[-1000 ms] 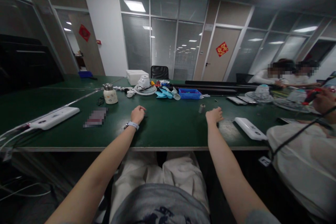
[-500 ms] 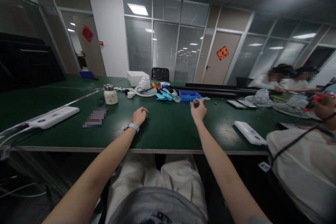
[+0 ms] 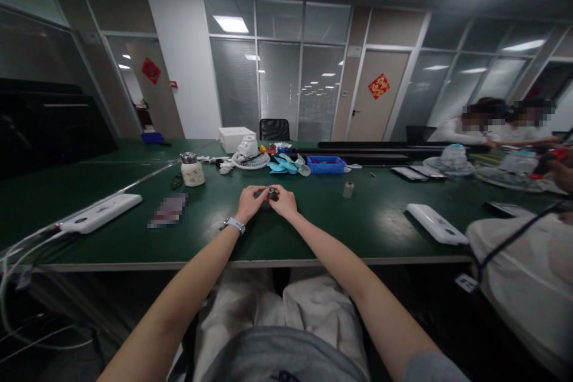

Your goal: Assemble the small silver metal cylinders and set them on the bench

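My left hand [image 3: 249, 202] and my right hand [image 3: 285, 200] meet over the middle of the green table. Between their fingertips is a small metal cylindrical part [image 3: 271, 193] with a dark top; fingers of both hands close on it and hide much of it. A second small metal cylinder [image 3: 348, 190] stands upright on the table to the right, apart from my hands. Beyond my hands lie light-blue fan blades [image 3: 285, 164] and a blue basket [image 3: 329, 165] with small items in it.
A white fan body with a round grille [image 3: 250, 160] and a white box [image 3: 236, 138] sit at the back. To the left are a cream jar [image 3: 192, 173], a phone-like flat object [image 3: 169, 210] and a white power strip [image 3: 104, 213]. Another white device [image 3: 435, 224] lies right, near a seated person.
My right hand has moved left from near the blue basket to meet my left hand. A metal cylinder now shows standing about where my right hand was.
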The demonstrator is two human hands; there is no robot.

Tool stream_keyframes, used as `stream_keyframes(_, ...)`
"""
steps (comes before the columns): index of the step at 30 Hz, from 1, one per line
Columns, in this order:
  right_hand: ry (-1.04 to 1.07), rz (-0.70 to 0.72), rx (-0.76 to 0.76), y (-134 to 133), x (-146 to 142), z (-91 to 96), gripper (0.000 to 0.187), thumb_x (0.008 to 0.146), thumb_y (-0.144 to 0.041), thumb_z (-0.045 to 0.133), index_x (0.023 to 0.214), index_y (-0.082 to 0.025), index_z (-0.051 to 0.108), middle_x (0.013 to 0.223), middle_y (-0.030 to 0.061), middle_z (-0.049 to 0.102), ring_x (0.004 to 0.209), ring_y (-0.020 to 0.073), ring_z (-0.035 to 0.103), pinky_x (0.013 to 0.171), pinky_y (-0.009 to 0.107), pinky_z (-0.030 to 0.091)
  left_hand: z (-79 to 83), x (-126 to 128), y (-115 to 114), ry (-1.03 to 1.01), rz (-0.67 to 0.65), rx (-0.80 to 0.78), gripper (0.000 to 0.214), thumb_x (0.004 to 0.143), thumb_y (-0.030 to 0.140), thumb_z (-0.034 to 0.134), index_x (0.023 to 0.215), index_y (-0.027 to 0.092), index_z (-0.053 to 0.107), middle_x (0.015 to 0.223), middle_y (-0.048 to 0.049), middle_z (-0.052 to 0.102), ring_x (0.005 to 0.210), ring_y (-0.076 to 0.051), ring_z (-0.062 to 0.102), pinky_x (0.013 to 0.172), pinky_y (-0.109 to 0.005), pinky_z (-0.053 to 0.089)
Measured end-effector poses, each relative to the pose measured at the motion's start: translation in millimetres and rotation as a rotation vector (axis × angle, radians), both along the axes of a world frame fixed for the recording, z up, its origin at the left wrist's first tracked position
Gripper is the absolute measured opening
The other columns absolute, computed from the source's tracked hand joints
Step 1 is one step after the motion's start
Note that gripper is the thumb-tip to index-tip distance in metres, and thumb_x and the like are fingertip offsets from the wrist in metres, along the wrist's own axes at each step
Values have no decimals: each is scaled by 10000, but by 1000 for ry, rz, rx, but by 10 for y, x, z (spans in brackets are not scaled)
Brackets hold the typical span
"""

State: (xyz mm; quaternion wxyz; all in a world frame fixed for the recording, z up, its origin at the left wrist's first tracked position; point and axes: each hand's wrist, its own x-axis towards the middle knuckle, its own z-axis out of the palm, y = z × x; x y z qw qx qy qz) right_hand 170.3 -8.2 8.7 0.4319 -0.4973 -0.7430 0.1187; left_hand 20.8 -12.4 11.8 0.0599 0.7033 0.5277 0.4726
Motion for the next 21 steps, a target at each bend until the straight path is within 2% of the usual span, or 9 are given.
stream_keyframes(5, -14, 18, -45, -90, 52, -4, 666, 707, -342, 743, 1305, -311, 451, 1033, 5, 699, 939, 216, 667, 882, 358, 494, -6, 85, 86, -58, -3, 25, 336, 805, 453, 592, 963, 202, 750, 967, -78, 687, 869, -184, 595, 830, -310, 462)
stream_keyframes(11, -21, 37, -42, -83, 52, -38, 664, 739, -337, 725, 1322, -290, 411, 1027, 19, 697, 936, 210, 669, 884, 366, 489, 16, 88, 205, -163, -15, -2, 366, 811, 496, 579, 940, 201, 753, 940, -55, 722, 888, -191, 627, 835, -298, 462)
stream_keyframes(13, -23, 40, -38, -75, 61, -45, 663, 742, -338, 724, 1322, -276, 408, 1022, 23, 696, 938, 202, 668, 888, 363, 488, 13, 7, 188, -146, 83, 23, 372, 827, 503, 559, 963, 216, 754, 965, -57, 723, 925, -208, 616, 872, -322, 444)
stream_keyframes(15, -27, 44, -44, -74, 75, -47, 661, 744, -344, 723, 1320, -262, 410, 1023, 30, 693, 936, 196, 668, 890, 358, 488, 1, -96, 143, -67, 242, 1, 362, 829, 510, 555, 977, 249, 758, 991, -63, 719, 996, -249, 579, 907, -370, 416)
stream_keyframes(18, -26, 53, -70, -77, 94, -46, 658, 750, -354, 719, 1321, -251, 408, 1026, 38, 689, 929, 189, 670, 888, 353, 489, -16, -210, 63, 74, 417, -210, 360, 791, 546, 587, 972, 292, 765, 992, -88, 711, 1087, -336, 493, 890, -438, 399)
stream_keyframes(21, -27, 60, -84, -78, 103, -48, 656, 748, -351, 722, 1316, -254, 409, 1038, 36, 684, 939, 183, 668, 890, 349, 489, -13, -222, 13, 174, 433, -386, 343, 749, 559, 630, 951, 319, 769, 1032, -96, 692, 1113, -368, 445, 878, -449, 392)
